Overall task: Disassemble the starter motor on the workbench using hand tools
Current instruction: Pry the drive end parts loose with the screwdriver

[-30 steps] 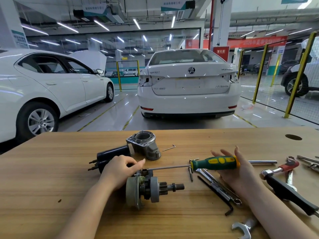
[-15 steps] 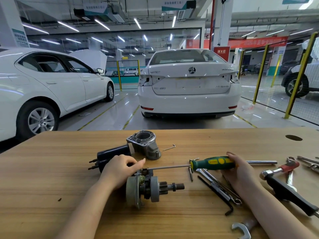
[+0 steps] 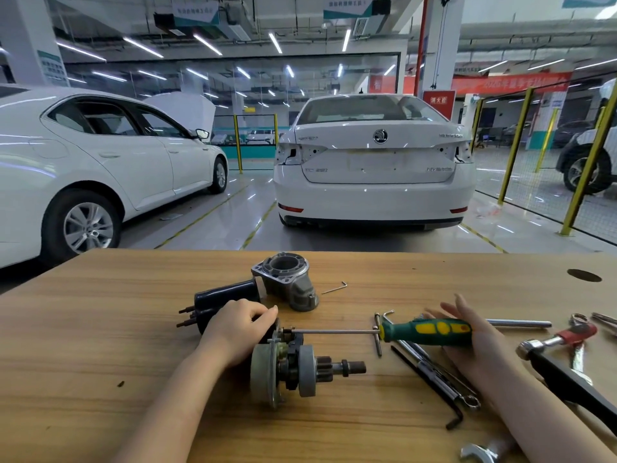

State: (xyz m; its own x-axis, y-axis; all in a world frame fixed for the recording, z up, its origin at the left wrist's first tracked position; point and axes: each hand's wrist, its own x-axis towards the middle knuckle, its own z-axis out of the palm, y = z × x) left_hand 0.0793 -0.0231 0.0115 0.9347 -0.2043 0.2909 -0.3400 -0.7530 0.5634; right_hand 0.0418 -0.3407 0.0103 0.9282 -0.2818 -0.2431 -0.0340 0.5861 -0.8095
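With our left hand [image 3: 238,329] pressing the starter motor [image 3: 287,362] down mid-workbench [image 3: 100,329], fingers curled on it, and our right hand [image 3: 467,339] open-fingered behind the screwdriver [image 3: 427,332], we judge a screw is being loosened; next, re-grip and turn.

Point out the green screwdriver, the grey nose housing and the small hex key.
screwdriver [image 3: 430,331]: head view, on the green and yellow handle.
nose housing [image 3: 290,282]: head view, on its grey outer wall.
hex key [image 3: 335,288]: head view, on the long leg.
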